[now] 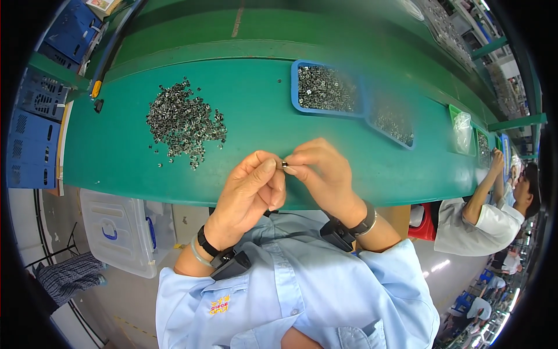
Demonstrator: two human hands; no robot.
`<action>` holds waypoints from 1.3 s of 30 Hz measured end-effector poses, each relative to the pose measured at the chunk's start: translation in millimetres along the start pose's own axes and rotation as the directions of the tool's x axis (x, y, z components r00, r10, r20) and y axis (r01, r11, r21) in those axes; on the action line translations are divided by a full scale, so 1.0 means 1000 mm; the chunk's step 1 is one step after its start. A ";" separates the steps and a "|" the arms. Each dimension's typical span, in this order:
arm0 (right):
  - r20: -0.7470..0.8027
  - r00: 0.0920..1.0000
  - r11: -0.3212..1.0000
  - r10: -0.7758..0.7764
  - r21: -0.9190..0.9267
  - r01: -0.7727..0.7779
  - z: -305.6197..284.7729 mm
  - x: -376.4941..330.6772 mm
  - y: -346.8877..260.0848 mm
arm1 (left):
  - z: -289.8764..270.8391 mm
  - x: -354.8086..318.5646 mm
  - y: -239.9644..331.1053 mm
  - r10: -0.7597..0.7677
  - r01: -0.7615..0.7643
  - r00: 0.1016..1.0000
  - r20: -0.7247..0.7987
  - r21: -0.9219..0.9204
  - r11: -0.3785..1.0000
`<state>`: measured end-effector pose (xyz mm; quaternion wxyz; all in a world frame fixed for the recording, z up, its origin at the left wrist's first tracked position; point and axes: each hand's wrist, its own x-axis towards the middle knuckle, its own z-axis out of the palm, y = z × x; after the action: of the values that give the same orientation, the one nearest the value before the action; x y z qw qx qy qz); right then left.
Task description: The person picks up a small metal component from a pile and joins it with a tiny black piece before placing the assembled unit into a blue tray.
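Note:
Over the front part of the green table, my two hands meet fingertip to fingertip. A tiny dark, shiny metal piece point(284, 164) shows between them. My right hand point(325, 171) pinches it with thumb and index finger. The fingers of my left hand point(251, 185) are closed and their tips come up against the same piece; whether they hold anything else is hidden. Farther off to the left lies a loose heap of similar small metal pieces point(183, 123). A blue tray point(294, 87) full of such pieces stands beyond my right hand.
Another blue tray point(390, 138) of pieces adjoins the first, partly blurred. Farther right are a green tray point(453, 113) with a clear bag and a co-worker point(482, 221). An orange-handled tool point(96, 88) lies at the left edge. A clear plastic bin point(116, 232) stands below the table.

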<state>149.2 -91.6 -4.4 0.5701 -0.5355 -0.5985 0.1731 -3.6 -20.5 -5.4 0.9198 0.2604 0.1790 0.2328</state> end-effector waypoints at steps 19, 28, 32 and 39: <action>0.056 0.997 0.996 -0.057 -0.063 0.061 0.005 -0.003 0.000 | 0.003 -0.004 0.008 0.015 -0.008 0.999 -0.028 0.212 0.977; 0.071 0.997 0.998 -0.005 -0.061 0.009 0.001 0.003 -0.004 | -0.005 -0.002 0.000 -0.005 0.004 0.999 0.051 0.027 1.000; 0.075 0.997 0.996 0.002 -0.087 0.005 0.002 0.001 0.000 | -0.002 -0.001 0.002 0.003 -0.002 1.000 -0.009 0.185 0.983; 0.105 0.991 0.989 -0.078 -0.116 0.090 -0.004 0.003 0.003 | -0.003 -0.001 0.001 -0.052 0.049 0.997 0.056 0.051 0.998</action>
<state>154.3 -89.5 -3.8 0.5129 -0.5337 -0.6578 0.1392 -5.6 -19.2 -6.9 0.9234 0.2850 0.1647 0.1976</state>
